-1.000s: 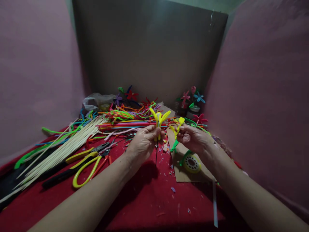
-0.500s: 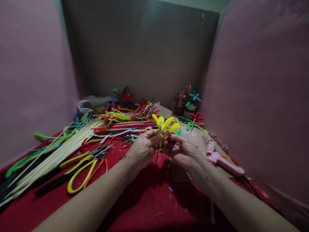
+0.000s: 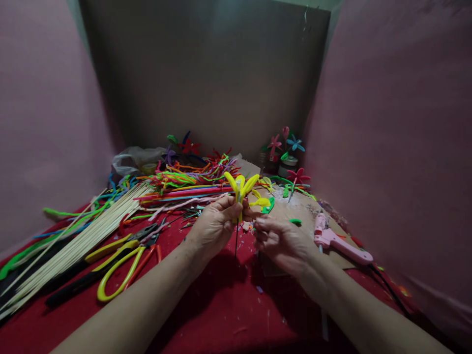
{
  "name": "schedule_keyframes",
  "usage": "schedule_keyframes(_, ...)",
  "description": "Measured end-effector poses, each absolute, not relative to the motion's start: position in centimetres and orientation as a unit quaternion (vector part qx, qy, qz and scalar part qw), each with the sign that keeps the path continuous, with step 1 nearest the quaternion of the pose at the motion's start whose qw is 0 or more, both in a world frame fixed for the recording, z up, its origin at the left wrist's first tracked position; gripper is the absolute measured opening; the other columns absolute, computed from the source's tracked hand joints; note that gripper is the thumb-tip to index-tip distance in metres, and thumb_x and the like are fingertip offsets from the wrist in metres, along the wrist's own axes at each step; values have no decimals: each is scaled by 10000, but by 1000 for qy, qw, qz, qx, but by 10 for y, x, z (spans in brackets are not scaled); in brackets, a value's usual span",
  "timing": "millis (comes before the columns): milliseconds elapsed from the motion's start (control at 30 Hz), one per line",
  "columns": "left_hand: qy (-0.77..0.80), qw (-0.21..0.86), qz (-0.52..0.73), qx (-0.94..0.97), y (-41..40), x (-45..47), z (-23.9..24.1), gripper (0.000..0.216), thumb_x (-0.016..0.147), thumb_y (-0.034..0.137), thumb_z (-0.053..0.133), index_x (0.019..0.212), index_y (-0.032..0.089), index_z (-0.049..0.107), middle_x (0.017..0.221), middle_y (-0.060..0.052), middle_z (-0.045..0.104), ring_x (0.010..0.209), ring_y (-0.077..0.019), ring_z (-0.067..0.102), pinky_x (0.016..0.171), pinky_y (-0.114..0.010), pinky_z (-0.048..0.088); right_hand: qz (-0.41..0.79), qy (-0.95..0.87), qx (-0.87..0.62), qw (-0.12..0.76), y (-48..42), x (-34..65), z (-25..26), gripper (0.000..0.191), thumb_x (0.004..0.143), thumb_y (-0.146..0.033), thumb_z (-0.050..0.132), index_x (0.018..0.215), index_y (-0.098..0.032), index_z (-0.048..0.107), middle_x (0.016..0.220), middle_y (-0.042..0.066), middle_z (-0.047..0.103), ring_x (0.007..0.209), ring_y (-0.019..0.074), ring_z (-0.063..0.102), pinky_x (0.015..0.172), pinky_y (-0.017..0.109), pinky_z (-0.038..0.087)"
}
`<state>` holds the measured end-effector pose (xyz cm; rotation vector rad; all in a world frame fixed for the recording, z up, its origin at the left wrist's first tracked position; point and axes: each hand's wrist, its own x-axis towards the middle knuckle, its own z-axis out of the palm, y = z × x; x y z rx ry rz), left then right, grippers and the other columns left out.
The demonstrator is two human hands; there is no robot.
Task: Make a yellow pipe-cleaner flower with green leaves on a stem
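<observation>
The thumb and fingers of the left hand are clamped on the base of a yellow flower, just below the middle of the frame. The right hand is beside it, its fingertips drawn close together near the flower's base; whether they pinch anything cannot be told.

The flower looks part-made. Its petals are already shaped into loops and gathered at one point, with a small pale centre between them, and a thin dark stem runs out below. Another yellow petal lies out to the right; the view does not show whether it is joined to the rest. What seems left is the fixing of that side piece and the finishing of the stem, for the stretch under the fist is dark and thin, with no leaf to be seen on it. A green piece lies apart, right of centre, near a pink glue gun. By comparison, the dark pink flower farther right has spread petals on a paler stem and seems closer to complete.

The yellow flower opens toward the top of the frame, its petals fanning out left and right. Its long axis is close to upright, the stem's lower end leaning slightly toward the lower left, while the side petal points right, nearly level
</observation>
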<state>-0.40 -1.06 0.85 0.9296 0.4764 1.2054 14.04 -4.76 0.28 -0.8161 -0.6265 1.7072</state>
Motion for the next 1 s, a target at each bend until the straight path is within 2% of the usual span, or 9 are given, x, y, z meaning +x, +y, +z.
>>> schedule_keyframes(100, 213, 696, 548, 412, -10, -4, 10, 54, 660, 101, 688, 705, 90, 660, 648, -45, 650, 596, -110, 608, 623, -215, 482, 544, -423, -474, 548, -63, 179, -1, 267, 614, -245, 707, 860, -154, 656, 644, -12, 569, 506, 79, 461, 494, 221, 364)
schedule_keyframes(200, 211, 695, 548, 414, -10, -4, 10, 51, 668, 89, 675, 718, 91, 664, 665, -46, 651, 606, -111, 609, 625, -221, 483, 189, -565, -614, 517, -73, 234, -14, 279, 713, -246, 559, 976, -179, 625, 943, 81, 618, 767, 191, 557, 611, 294, 426)
schedule_keyframes(267, 211, 694, 542, 423, -10, -4, 10, 51, 675, 101, 672, 724, 88, 666, 670, -51, 652, 611, -117, 611, 624, -226, 482, -15, -638, -663, 391, -78, 268, -27, 352, 706, -202, 507, 1042, -160, 603, 1051, 129, 590, 905, 260, 533, 705, 357, 436)
schedule_keyframes(367, 213, 694, 539, 428, -10, -4, 10, 47, 674, 111, 677, 715, 93, 664, 667, -47, 652, 601, -111, 608, 618, -216, 474, -132, -652, -723, 187, -82, 300, -45, 393, 719, -176, 452, 1089, -130, 576, 985, 155, 594, 847, 293, 534, 700, 413, 430)
schedule_keyframes(500, 221, 689, 541, 429, -10, -4, 9, 46, 668, 117, 681, 702, 99, 657, 653, -42, 649, 598, -111, 606, 614, -215, 473, -137, -665, -718, 151, -82, 306, -58, 469, 757, -189, 421, 1213, -97, 489, 907, 126, 580, 837, 271, 551, 719, 384, 443)
schedule_keyframes(667, 222, 689, 547, 421, -8, -5, 8, 31, 686, 111, 668, 709, 100, 649, 659, -38, 645, 603, -105, 604, 616, -207, 482, -136, -625, -698, 323, -84, 295, -48, 361, 729, -282, 485, 1038, -131, 596, 895, 123, 580, 784, 255, 563, 694, 372, 452)
schedule_keyframes(767, 221, 694, 556, 400, -8, -6, 8, 41, 684, 78, 665, 715, 99, 649, 678, -29, 647, 607, -92, 611, 629, -189, 493, 25, -577, -666, 473, -89, 279, -30, 216, 710, -338, 572, 839, -175, 635, 786, 71, 594, 688, 202, 547, 634, 324, 450)
schedule_keyframes(900, 236, 698, 562, 376, -7, -9, 14, 67, 697, 63, 651, 758, 93, 654, 704, -26, 648, 600, -97, 621, 586, -185, 508, 346, -454, -504, 648, -88, 241, 3, 239, 665, -260, 668, 892, -191, 646, 865, 49, 629, 676, 147, 541, 580, 260, 444)
schedule_keyframes(1000, 237, 694, 582, 351, -6, -13, 18, 70, 727, 45, 614, 757, 94, 652, 710, -29, 655, 608, -104, 632, 590, -198, 524, 469, -416, -364, 689, -76, 205, 29, 137, 661, -216, 641, 794, -181, 646, 779, 37, 602, 588, 117, 486, 517, 251, 425)
